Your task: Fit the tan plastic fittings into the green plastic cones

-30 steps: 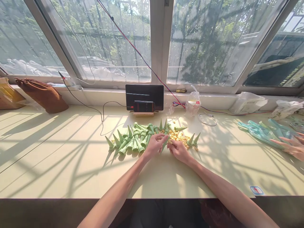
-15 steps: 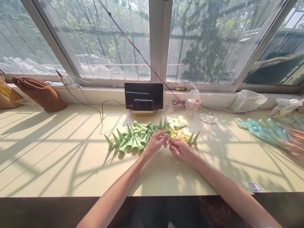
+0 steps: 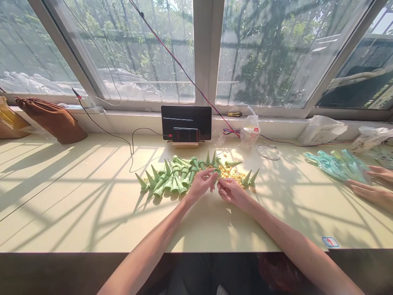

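My left hand (image 3: 201, 184) grips a green plastic cone spike (image 3: 217, 171) by its wide round end, which faces up and right. Close beside it, my right hand (image 3: 230, 191) has thumb and finger pinched together at the rim; whatever lies between them is too small to make out. Several more green cone spikes (image 3: 175, 184) lie heaped to the left, some standing point up. Small yellow-tan pieces (image 3: 235, 174) are scattered just behind my right hand. Two green cones (image 3: 250, 178) stand point up to the right of these pieces.
A black tablet (image 3: 186, 123) with a phone in front leans on a stand at the back. Nearby are a plastic bag with a cup (image 3: 250, 129) and a coiled cable (image 3: 268, 152). At right, another person's hands (image 3: 373, 188) touch light-blue plastic items (image 3: 337, 164).
My hands stay almost in place at the green cone spike. The other person's hands have moved left, further onto the light-blue items.
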Tool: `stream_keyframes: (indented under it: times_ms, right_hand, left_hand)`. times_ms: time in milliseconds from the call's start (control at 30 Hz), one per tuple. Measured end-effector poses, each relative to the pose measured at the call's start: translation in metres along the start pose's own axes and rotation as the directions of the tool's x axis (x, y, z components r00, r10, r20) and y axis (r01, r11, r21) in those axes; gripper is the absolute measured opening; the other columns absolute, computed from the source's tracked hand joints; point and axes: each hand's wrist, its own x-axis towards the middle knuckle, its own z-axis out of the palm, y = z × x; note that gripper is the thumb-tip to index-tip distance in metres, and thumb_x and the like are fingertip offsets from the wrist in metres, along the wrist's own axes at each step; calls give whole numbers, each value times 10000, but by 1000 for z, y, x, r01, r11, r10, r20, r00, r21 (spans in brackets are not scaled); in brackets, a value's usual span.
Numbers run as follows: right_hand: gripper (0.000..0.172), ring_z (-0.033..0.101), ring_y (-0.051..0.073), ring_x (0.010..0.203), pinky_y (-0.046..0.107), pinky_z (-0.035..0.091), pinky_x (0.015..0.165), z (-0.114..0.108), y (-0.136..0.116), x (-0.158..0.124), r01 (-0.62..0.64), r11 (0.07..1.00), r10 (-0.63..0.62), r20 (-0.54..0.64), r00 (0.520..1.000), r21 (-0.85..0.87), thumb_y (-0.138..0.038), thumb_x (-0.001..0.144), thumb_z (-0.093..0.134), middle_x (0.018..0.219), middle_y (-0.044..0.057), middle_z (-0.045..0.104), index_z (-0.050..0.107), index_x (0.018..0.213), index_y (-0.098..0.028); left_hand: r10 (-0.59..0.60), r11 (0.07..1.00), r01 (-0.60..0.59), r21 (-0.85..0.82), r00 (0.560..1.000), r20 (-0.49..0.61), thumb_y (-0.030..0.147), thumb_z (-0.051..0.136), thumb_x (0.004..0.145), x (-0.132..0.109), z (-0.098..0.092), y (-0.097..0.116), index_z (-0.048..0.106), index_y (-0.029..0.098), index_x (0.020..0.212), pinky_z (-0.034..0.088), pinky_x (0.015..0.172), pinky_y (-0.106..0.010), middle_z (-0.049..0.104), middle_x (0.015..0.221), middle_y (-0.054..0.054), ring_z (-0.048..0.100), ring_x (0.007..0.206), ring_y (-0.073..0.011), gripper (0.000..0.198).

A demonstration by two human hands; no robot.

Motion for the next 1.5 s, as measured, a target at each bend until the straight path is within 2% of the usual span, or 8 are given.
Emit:
stream_keyframes:
  times_ms: [267, 467, 567, 700, 967, 1233, 1367, 1500]
  right_hand:
    - [483, 420, 84, 323, 213, 231, 323, 0, 4, 1, 57, 933, -77, -42, 996, -355, -618, 871, 577, 458, -41, 493, 569, 668, -179]
    - [365, 451, 97, 344, 228, 378, 430, 0, 5, 0, 205, 684, -287, 0, 958, -700, -427, 964, 480, 419, -54, 481, 535, 686, -198]
    - [318, 451, 106, 357, 241, 391, 462, 1, 5, 0, 233, 603, -354, 5, 935, -763, -353, 961, 462, 414, -51, 480, 524, 689, -202]
    - [316, 455, 114, 368, 244, 388, 467, -1, 7, 1, 235, 594, -367, 1, 930, -769, -339, 960, 444, 413, -45, 477, 521, 684, -204]
    - [340, 405, 97, 343, 231, 326, 396, -3, 10, 2, 209, 713, -317, -42, 947, -669, -407, 934, 513, 421, -56, 440, 546, 668, -198]
    - [427, 333, 66, 319, 210, 180, 332, 1, 3, 0, 40, 984, -44, -19, 999, -171, -558, 861, 628, 430, -60, 438, 577, 677, -176]
    - [390, 273, 39, 328, 199, 160, 362, 1, -2, 0, -29, 996, 28, 15, 999, 79, -507, 809, 705, 420, -90, 363, 559, 673, -173]
    - [334, 247, 25, 333, 196, 141, 370, -1, -4, 1, -59, 983, 58, 12, 998, 172, -411, 775, 741, 437, -96, 349, 542, 660, -169]
  left_hand:
    - [-38, 998, 38, 50, 999, -3, 610, 645, 817, -3, -2, 3, 663, 157, 872, 314, 340, -216, 440, 380, 82, 389, 264, -80, 456]
    - [-106, 992, 106, 66, 994, 1, 632, 613, 828, -4, -2, 6, 601, 174, 755, 234, 267, -207, 492, 420, 62, 349, 234, -72, 463]
    - [-113, 992, 112, 61, 994, 1, 623, 615, 830, -4, -2, 6, 615, 174, 764, 233, 268, -208, 461, 394, 69, 334, 236, -75, 453]
    - [-76, 994, 75, 75, 997, 5, 601, 612, 845, -4, -2, 5, 647, 170, 799, 261, 310, -205, 442, 381, 70, 342, 259, -73, 434]
    - [-53, 993, 56, 106, 998, -25, 601, 621, 836, -3, -2, 1, 682, 158, 846, 235, 331, -210, 443, 420, 68, 331, 285, -60, 448]
    - [-28, 997, 31, 70, 998, -49, 562, 660, 824, -2, 1, 2, 690, 105, 1049, 358, 388, -214, 528, 451, 45, 457, 333, -89, 510]
    - [8, 1000, -7, 30, 999, -40, 547, 671, 821, -1, 2, -2, 658, 77, 1171, 493, 498, -243, 623, 546, -4, 604, 472, -143, 586]
    - [43, 998, -42, 47, 999, -32, 521, 681, 824, -1, 4, -4, 650, 98, 1234, 546, 596, -270, 681, 632, -29, 663, 548, -160, 590]
